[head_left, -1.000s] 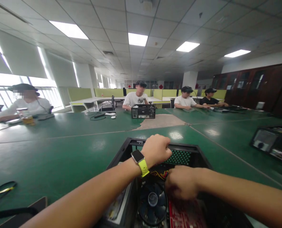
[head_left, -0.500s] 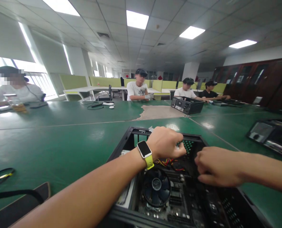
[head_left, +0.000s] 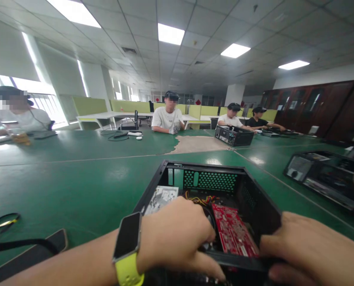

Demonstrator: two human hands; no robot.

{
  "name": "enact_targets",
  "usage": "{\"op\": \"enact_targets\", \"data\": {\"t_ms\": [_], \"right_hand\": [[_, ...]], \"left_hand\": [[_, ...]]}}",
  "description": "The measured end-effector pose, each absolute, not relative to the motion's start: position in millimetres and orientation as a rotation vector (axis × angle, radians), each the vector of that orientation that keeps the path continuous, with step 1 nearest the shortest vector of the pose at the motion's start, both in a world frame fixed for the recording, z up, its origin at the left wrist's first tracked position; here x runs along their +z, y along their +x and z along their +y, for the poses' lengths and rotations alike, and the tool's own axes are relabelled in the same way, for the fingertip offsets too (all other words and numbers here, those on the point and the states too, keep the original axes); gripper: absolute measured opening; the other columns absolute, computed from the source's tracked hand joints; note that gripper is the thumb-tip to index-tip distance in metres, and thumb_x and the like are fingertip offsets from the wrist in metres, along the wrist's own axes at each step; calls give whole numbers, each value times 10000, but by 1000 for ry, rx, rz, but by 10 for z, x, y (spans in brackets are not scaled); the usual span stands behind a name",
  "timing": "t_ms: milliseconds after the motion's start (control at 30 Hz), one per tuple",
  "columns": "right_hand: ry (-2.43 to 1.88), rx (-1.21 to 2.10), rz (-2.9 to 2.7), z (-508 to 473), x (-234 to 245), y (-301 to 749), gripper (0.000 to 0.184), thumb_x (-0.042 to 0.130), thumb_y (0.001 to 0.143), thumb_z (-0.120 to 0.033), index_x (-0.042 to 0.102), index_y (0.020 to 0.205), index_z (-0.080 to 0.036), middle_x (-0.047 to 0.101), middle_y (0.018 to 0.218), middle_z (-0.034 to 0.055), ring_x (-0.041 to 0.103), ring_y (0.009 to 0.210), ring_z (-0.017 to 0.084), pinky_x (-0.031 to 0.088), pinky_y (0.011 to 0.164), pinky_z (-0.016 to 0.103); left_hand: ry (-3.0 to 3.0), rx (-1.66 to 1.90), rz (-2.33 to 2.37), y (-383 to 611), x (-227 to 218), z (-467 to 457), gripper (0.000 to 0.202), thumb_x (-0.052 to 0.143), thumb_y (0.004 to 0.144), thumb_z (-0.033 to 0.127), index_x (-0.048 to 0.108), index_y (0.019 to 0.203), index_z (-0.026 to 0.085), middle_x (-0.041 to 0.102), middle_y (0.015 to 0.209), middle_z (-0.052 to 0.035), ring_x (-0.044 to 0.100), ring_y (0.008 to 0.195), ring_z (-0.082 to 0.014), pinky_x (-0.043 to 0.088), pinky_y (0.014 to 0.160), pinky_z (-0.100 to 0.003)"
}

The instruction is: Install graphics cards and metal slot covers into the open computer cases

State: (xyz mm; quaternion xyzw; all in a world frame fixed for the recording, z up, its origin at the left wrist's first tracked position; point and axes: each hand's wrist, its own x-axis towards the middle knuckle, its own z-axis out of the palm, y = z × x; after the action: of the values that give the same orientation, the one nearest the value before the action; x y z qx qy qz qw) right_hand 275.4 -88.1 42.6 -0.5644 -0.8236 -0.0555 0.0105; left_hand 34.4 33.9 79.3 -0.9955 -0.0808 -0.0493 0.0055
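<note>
An open black computer case (head_left: 248, 186) lies on the green table in front of me. Inside it I see a red circuit board (head_left: 232, 232), coloured wires (head_left: 199, 198) and a perforated back wall. My left hand (head_left: 177, 238), with a yellow-strapped watch on the wrist, rests over the case's near edge, fingers curled down onto it. At the lower right my right hand (head_left: 310, 248) grips the same near edge, fingers closed on the rim.
The green table (head_left: 75, 174) stretches far ahead. Another open case (head_left: 316, 174) lies at right, a third case (head_left: 233, 136) near the seated people across. A black strap and flat dark object (head_left: 25, 246) lie at lower left. Another person's hand shows at the right edge.
Both my hands have pulled back from the far inside of the case to its near edge. The red board, hidden half a second ago, shows inside again.
</note>
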Motion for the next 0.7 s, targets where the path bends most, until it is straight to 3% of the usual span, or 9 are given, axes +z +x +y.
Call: {"op": "enact_targets", "data": {"t_ms": [67, 200, 367, 533, 600, 700], "right_hand": [[-1750, -168, -2610, -749, 805, 2671, 60, 614, 769, -373, 630, 738, -324, 638, 653, -3, 561, 565, 194, 271, 482, 331], [-1610, -395, -2773, -305, 1534, 2574, 230, 513, 846, -408, 638, 715, -267, 612, 600, -10, 519, 559, 149, 297, 559, 311], [-1521, -1025, -2532, 516, 2082, 2478, 301, 454, 885, -423, 671, 912, -218, 638, 807, -15, 568, 788, 145, 348, 743, 316], [-1453, -1145, -2312, 815, 2321, 2230, 356, 519, 837, -395, 618, 1075, -149, 615, 1012, 31, 573, 941, 184, 404, 790, 308], [-1384, -1165, -2203, 669, 2324, 2140, 336, 500, 838, -396, 647, 975, -126, 618, 932, 37, 584, 917, 189, 415, 776, 307], [-1558, -876, -2263, 330, 2052, 2045, 360, 475, 841, -401, 648, 666, -138, 562, 603, 15, 588, 624, 131, 432, 619, 272]], "left_hand": [[-3109, -208, -304, 278, 836, 378, 400, 585, 764, 556, 605, 577, 204, 564, 490, -10, 470, 432, -133, 249, 440, -265], [-3115, -410, -488, 170, 1027, 628, 391, 481, 857, 479, 587, 610, 194, 534, 526, 14, 453, 474, -113, 263, 492, -257], [-2877, -800, -917, 51, 1317, 1171, 452, 392, 877, 537, 585, 657, 193, 528, 572, 21, 450, 528, -113, 261, 528, -237], [-2699, -1016, -1004, -70, 1445, 1656, 453, 357, 897, 491, 564, 638, 183, 529, 590, 4, 444, 559, -116, 264, 557, -240], [-2702, -1066, -1030, -138, 1455, 1747, 470, 350, 897, 496, 533, 601, 180, 499, 566, 8, 423, 541, -111, 257, 549, -242], [-2731, -1130, -1054, -231, 1452, 1783, 472, 346, 894, 495, 509, 584, 180, 470, 557, 13, 417, 547, -113, 262, 552, -243]]}}
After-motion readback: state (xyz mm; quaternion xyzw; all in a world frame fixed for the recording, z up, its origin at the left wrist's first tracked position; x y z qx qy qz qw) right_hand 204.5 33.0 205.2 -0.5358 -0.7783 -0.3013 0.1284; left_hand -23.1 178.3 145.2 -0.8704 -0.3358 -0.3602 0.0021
